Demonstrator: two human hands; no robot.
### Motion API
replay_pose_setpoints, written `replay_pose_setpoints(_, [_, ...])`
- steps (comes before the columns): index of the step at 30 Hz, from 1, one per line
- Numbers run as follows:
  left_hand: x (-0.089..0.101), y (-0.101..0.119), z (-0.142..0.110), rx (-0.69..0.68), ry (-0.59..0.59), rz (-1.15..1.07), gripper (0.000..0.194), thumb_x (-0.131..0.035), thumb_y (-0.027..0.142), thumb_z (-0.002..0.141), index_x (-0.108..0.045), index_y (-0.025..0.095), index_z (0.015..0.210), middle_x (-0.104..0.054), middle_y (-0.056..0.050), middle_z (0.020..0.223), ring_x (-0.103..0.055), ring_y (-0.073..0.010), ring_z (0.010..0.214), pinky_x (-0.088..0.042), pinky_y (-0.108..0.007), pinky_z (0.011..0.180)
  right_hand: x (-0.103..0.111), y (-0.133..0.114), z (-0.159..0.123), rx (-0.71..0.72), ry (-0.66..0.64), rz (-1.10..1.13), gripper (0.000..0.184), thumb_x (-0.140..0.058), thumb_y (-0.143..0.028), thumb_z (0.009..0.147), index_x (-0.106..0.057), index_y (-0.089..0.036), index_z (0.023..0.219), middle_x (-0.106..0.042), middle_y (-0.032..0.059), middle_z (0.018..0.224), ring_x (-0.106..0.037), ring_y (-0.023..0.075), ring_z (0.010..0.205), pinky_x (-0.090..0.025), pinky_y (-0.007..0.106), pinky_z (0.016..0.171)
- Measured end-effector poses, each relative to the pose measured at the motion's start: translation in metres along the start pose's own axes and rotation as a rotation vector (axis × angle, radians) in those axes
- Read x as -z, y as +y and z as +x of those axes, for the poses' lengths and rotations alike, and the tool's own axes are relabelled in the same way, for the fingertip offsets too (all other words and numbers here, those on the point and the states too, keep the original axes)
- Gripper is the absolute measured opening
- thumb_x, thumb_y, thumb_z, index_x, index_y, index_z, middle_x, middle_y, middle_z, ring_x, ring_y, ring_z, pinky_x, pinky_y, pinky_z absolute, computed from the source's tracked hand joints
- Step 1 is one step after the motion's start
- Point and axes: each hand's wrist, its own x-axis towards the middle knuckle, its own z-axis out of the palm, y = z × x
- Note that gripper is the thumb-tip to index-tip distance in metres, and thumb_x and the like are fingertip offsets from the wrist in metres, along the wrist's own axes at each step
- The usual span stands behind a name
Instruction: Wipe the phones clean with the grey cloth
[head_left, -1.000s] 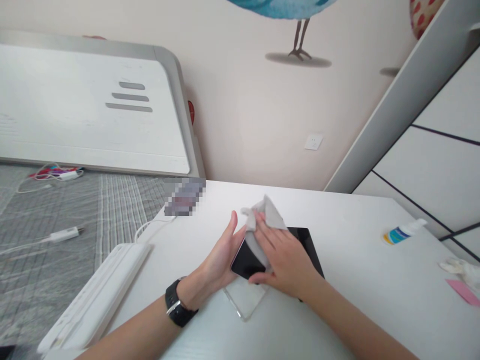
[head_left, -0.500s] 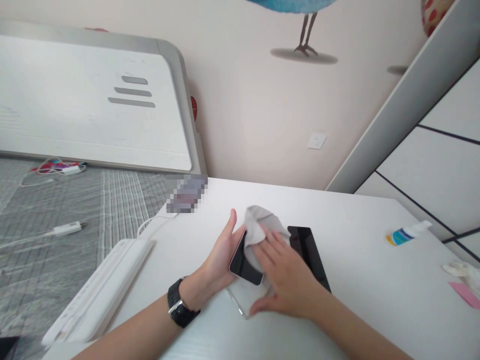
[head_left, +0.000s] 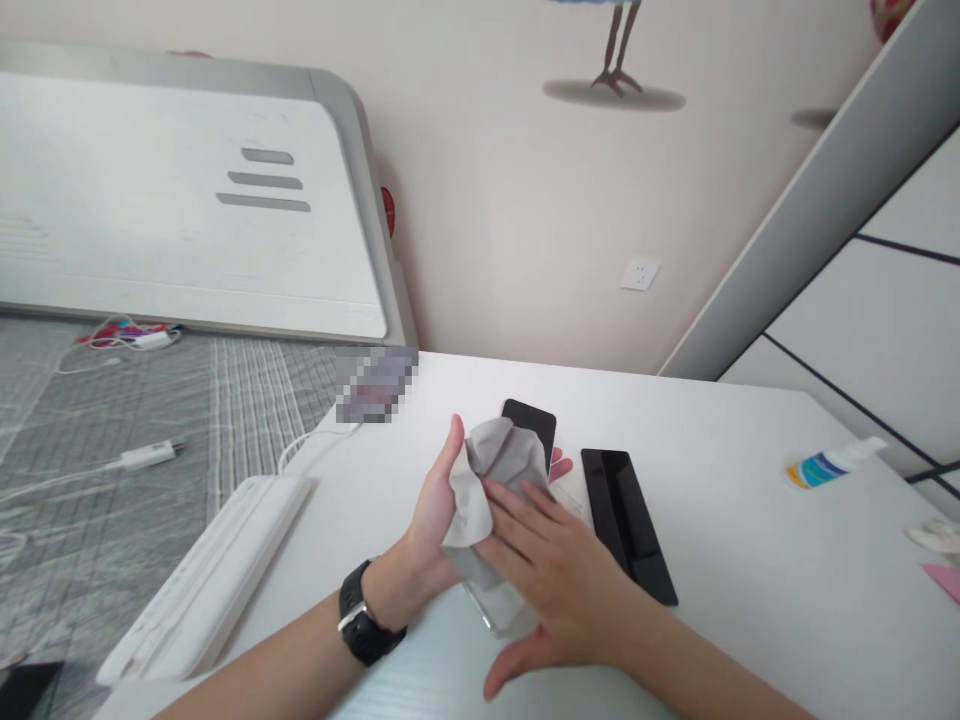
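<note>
A phone (head_left: 541, 420) with a black screen lies across my left hand (head_left: 435, 510), whose thumb is raised and whose fingertips show past its far right edge. Over most of the screen is a crumpled grey cloth (head_left: 506, 455). My right hand (head_left: 559, 555) presses this cloth down onto the phone with its fingers laid flat and its thumb held out. Under the hands, a clear phone case (head_left: 491, 608) rests on the table, partly hidden. Just right of them lies a long, glossy black slab (head_left: 634, 530).
On the white table (head_left: 720, 560) a small spray bottle (head_left: 832, 463) lies at the right, near a pink piece (head_left: 941, 580). A long white box-like object (head_left: 214, 575) lies along the left edge. Behind it is a blurred-out item (head_left: 379, 385). A bed with a grey sheet (head_left: 247, 410) adjoins the left.
My right hand has drawn the cloth down the phone toward me, and the phone's far end is now uncovered. The phone has turned and shifted away. The view has tilted slightly.
</note>
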Motion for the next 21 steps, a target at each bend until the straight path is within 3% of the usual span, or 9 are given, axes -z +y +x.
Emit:
replay_pose_setpoints(2, [-0.001,0.001,0.000,-0.060,-0.002,0.009,0.083,-0.034,0.075,0.096,-0.051,0.010,0.146,-0.070,-0.019,0.129,-0.066,-0.0337,0.121,-0.039,-0.047,0.113,-0.001,0.004,0.000,-0.116,-0.003,-0.040,0.110,-0.037,-0.090,0.082,-0.039,-0.007,0.155,-0.036,0.0218,0.163,-0.026,0.0344,0.155,-0.026,0.055,0.126])
replay_pose_setpoints(4, [-0.002,0.001,0.000,-0.090,-0.021,0.015,0.078,-0.030,0.072,0.099,-0.049,0.015,0.149,-0.069,-0.017,0.133,-0.064,-0.0339,0.125,-0.038,-0.048,0.114,-0.001,0.006,-0.002,-0.197,-0.003,-0.060,0.115,-0.039,-0.092,0.081,-0.039,-0.004,0.154,-0.039,0.0252,0.160,-0.024,0.0388,0.155,-0.025,0.061,0.125])
replay_pose_setpoints(7, [-0.003,0.001,-0.001,-0.014,-0.024,0.003,0.088,-0.029,0.077,0.096,-0.051,0.009,0.147,-0.068,-0.021,0.132,-0.064,-0.0375,0.124,-0.041,-0.050,0.111,-0.002,0.000,-0.002,-0.060,-0.034,-0.019,0.115,-0.044,-0.092,0.080,-0.040,-0.003,0.154,-0.045,0.0221,0.158,-0.019,0.0364,0.157,-0.023,0.056,0.127])
replay_pose_setpoints(10, [-0.003,0.003,-0.002,0.018,-0.008,0.008,0.087,-0.034,0.078,0.095,-0.051,0.009,0.146,-0.070,-0.021,0.129,-0.065,-0.0379,0.122,-0.043,-0.050,0.110,-0.002,0.005,-0.001,0.021,-0.035,-0.046,0.108,-0.036,-0.088,0.086,-0.034,-0.008,0.158,-0.035,0.0164,0.165,-0.017,0.0299,0.158,-0.025,0.050,0.128])
replay_pose_setpoints(14, [-0.006,-0.001,-0.001,-0.048,-0.050,0.070,0.067,-0.034,0.066,0.102,-0.051,0.020,0.148,-0.071,-0.013,0.130,-0.067,-0.0311,0.122,-0.044,-0.046,0.110,-0.003,0.022,-0.005,-0.234,0.054,-0.176,0.112,-0.027,-0.087,0.088,-0.024,-0.001,0.160,-0.028,0.0246,0.166,-0.016,0.0389,0.157,-0.026,0.063,0.123])
replay_pose_setpoints(16, [-0.006,-0.005,-0.002,-0.019,-0.041,0.133,0.060,-0.038,0.060,0.103,-0.055,0.021,0.145,-0.073,-0.011,0.127,-0.067,-0.0300,0.122,-0.046,-0.043,0.109,-0.004,0.019,-0.007,-0.266,0.081,-0.217,0.118,-0.027,-0.091,0.084,-0.026,0.000,0.159,-0.028,0.0269,0.165,-0.013,0.0437,0.157,-0.023,0.067,0.122])
replay_pose_setpoints(18, [-0.005,-0.010,-0.005,0.040,0.001,0.232,0.054,-0.048,0.053,0.100,-0.062,0.017,0.138,-0.076,-0.012,0.119,-0.068,-0.0305,0.119,-0.048,-0.041,0.105,-0.006,0.009,-0.006,-0.163,0.097,-0.237,0.118,-0.028,-0.094,0.081,-0.034,-0.005,0.158,-0.030,0.0211,0.166,-0.011,0.0411,0.158,-0.019,0.063,0.125])
replay_pose_setpoints(21, [-0.001,-0.014,-0.010,0.018,0.077,0.384,0.043,-0.060,0.045,0.094,-0.070,0.016,0.124,-0.079,-0.011,0.106,-0.069,-0.0291,0.115,-0.051,-0.037,0.100,-0.004,-0.003,-0.001,0.057,0.128,-0.274,0.104,-0.029,-0.091,0.086,-0.043,-0.014,0.155,-0.037,0.0086,0.165,-0.015,0.0281,0.159,-0.009,0.050,0.130])
